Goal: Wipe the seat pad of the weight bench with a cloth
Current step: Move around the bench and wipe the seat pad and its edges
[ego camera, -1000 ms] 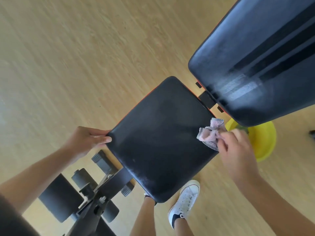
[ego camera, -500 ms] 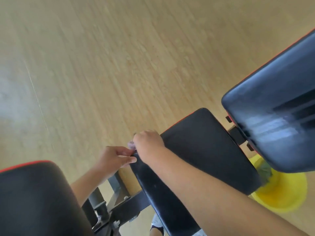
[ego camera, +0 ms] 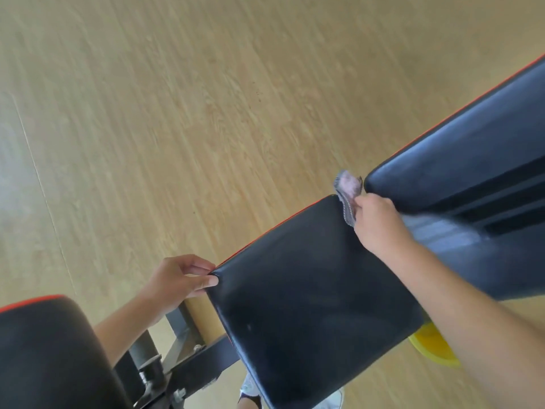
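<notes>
Pale wood-grain plank flooring (ego camera: 177,113) fills the background under a black padded weight bench. On the right hand (ego camera: 376,222), the fingers are curled tight and clamped on a crumpled grey-and-pink mesh cloth (ego camera: 348,193), which sticks out past the knuckles and lies against the far corner of the flat black vinyl seat pad (ego camera: 309,296), right by the gap to the inclined dark backrest pad (ego camera: 472,172). That forearm crosses over the right side of the seat pad toward the camera. On the left hand (ego camera: 180,278), the fingers are together and bent, pinching the near left corner of the seat pad, thumb tip on the top face and the other fingertips at the edge with its thin orange trim. Its bare forearm runs down to the lower left. Below the seat pad, a dark metal frame (ego camera: 188,370) with bolts shows, and a second black cushion with an orange edge (ego camera: 50,355) sits at the bottom left. A yellow round basin (ego camera: 430,346) peeks out on the floor beneath the right forearm, and a white sneaker (ego camera: 333,399) shows at the bottom edge
</notes>
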The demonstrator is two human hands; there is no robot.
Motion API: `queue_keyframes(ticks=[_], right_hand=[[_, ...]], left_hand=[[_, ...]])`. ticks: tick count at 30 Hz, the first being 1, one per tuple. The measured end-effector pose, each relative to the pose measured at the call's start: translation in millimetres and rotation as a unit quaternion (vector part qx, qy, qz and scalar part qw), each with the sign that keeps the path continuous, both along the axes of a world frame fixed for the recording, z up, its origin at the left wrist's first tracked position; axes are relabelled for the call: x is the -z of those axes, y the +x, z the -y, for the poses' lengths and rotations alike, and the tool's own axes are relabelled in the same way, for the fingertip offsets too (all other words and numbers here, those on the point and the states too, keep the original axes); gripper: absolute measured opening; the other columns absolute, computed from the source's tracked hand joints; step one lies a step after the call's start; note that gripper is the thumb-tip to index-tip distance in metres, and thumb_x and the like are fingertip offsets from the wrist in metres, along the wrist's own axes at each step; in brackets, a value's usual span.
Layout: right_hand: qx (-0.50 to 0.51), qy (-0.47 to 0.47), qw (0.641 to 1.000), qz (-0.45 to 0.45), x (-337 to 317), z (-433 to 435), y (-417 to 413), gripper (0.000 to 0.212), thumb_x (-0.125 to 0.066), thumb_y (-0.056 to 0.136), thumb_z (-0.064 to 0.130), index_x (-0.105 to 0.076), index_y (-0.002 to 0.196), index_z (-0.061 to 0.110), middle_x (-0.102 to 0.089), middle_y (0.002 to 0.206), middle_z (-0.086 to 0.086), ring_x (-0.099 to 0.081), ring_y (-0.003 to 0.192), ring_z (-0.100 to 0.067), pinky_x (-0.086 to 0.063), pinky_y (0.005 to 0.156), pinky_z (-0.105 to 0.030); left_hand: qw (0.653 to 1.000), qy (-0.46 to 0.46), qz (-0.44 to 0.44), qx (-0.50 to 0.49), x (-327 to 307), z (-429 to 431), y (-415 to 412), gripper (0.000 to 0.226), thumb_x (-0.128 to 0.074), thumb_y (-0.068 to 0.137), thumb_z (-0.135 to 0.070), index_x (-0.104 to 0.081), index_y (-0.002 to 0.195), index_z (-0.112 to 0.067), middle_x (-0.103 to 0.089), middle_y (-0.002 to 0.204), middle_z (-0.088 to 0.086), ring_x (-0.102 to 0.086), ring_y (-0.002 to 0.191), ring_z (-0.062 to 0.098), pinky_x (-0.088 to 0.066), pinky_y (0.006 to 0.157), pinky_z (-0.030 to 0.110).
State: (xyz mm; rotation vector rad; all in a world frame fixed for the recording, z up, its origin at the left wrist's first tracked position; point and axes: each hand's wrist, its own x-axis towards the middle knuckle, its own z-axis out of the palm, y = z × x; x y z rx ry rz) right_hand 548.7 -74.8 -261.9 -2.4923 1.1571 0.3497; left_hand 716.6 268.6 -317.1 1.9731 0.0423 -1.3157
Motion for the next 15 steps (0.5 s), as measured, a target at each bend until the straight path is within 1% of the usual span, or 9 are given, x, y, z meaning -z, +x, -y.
queue_keyframes(ticks=[3, 5, 8, 10, 11, 12, 13, 14, 15], right_hand=[[0.038, -0.044, 0.998, 0.002, 6, -24, -64, 0.011, -0.055, 0.086, -0.009, -0.065, 0.082, -0.005, -0.059, 0.086, -0.021, -0.056, 0.085, -0.042, -0.048, 0.071, -0.045], [0.076, -0.071, 0.994, -0.018, 6, -44, -112, 0.009, -0.06, 0.085, -0.01, -0.064, 0.079, -0.004, -0.056, 0.081, -0.02, -0.054, 0.079, -0.041, -0.047, 0.065, -0.044], [0.224, 0.011, 0.974, -0.017, 4, -51, -169, 0.022, -0.058, 0.089, -0.009, -0.059, 0.068, -0.002, -0.057, 0.073, -0.023, -0.05, 0.067, -0.038, -0.037, 0.062, -0.037], [0.345, 0.138, 0.928, -0.035, 3, -55, -202, 0.038, -0.056, 0.093, -0.004, -0.053, 0.057, 0.007, -0.059, 0.066, -0.019, -0.049, 0.064, -0.033, -0.038, 0.061, -0.035], [0.409, 0.215, 0.886, -0.033, 3, -67, -216, 0.038, -0.055, 0.095, -0.002, -0.057, 0.058, 0.008, -0.062, 0.067, -0.017, -0.054, 0.067, -0.032, -0.043, 0.064, -0.035], [0.469, 0.286, 0.836, -0.006, 3, -85, -225, 0.032, -0.054, 0.096, 0.0, -0.064, 0.067, 0.007, -0.065, 0.074, -0.019, -0.059, 0.074, -0.033, -0.05, 0.072, -0.037], [0.515, 0.321, 0.794, 0.037, 2, -104, -227, 0.023, -0.054, 0.097, 0.003, -0.069, 0.08, 0.007, -0.069, 0.083, -0.019, -0.063, 0.08, -0.034, -0.054, 0.08, -0.043], [0.557, 0.316, 0.762, 0.093, 0, -121, -222, 0.018, -0.054, 0.098, 0.009, -0.071, 0.091, 0.01, -0.07, 0.087, -0.016, -0.064, 0.082, -0.034, -0.056, 0.081, -0.046], [0.589, 0.278, 0.747, 0.133, 2, -132, -214, 0.016, -0.055, 0.098, 0.014, -0.07, 0.092, 0.015, -0.069, 0.084, -0.01, -0.063, 0.077, -0.032, -0.056, 0.074, -0.042]], left_hand=[[1.0, 0.004, -0.008, 0.015, 1, -2, 4, 0.021, -0.091, 0.074, -0.01, -0.082, 0.086, -0.026, -0.083, 0.09, 0.004, -0.08, 0.087, 0.017, -0.065, 0.074, 0.03], [1.0, 0.003, -0.014, 0.022, 2, -2, 6, 0.021, -0.091, 0.074, -0.012, -0.082, 0.088, -0.025, -0.084, 0.092, 0.004, -0.08, 0.088, 0.017, -0.064, 0.072, 0.027], [1.0, 0.004, -0.015, 0.026, 3, -4, 7, 0.022, -0.091, 0.075, -0.014, -0.082, 0.093, -0.024, -0.084, 0.095, 0.004, -0.08, 0.09, 0.016, -0.064, 0.072, 0.025], [1.0, 0.006, -0.012, 0.024, 2, -4, 6, 0.023, -0.091, 0.074, -0.014, -0.082, 0.094, -0.021, -0.084, 0.095, 0.004, -0.08, 0.09, 0.016, -0.064, 0.072, 0.025], [1.0, 0.007, -0.011, 0.023, 1, -3, 5, 0.023, -0.091, 0.074, -0.013, -0.082, 0.095, -0.019, -0.084, 0.095, 0.005, -0.08, 0.09, 0.017, -0.064, 0.071, 0.025], [1.0, 0.008, -0.012, 0.021, 0, -2, 5, 0.023, -0.09, 0.075, -0.011, -0.081, 0.095, -0.017, -0.083, 0.094, 0.005, -0.08, 0.089, 0.017, -0.064, 0.07, 0.025], [1.0, 0.007, -0.013, 0.019, 0, -1, 4, 0.022, -0.089, 0.075, -0.01, -0.081, 0.095, -0.016, -0.083, 0.094, 0.005, -0.08, 0.088, 0.017, -0.065, 0.071, 0.025], [1.0, 0.005, -0.013, 0.018, -1, 0, 3, 0.021, -0.088, 0.076, -0.008, -0.081, 0.095, -0.015, -0.084, 0.093, 0.005, -0.08, 0.088, 0.016, -0.065, 0.072, 0.026], [1.0, 0.003, -0.013, 0.018, -2, 1, 2, 0.02, -0.087, 0.078, -0.006, -0.081, 0.095, -0.014, -0.084, 0.093, 0.004, -0.08, 0.088, 0.015, -0.065, 0.073, 0.026]])
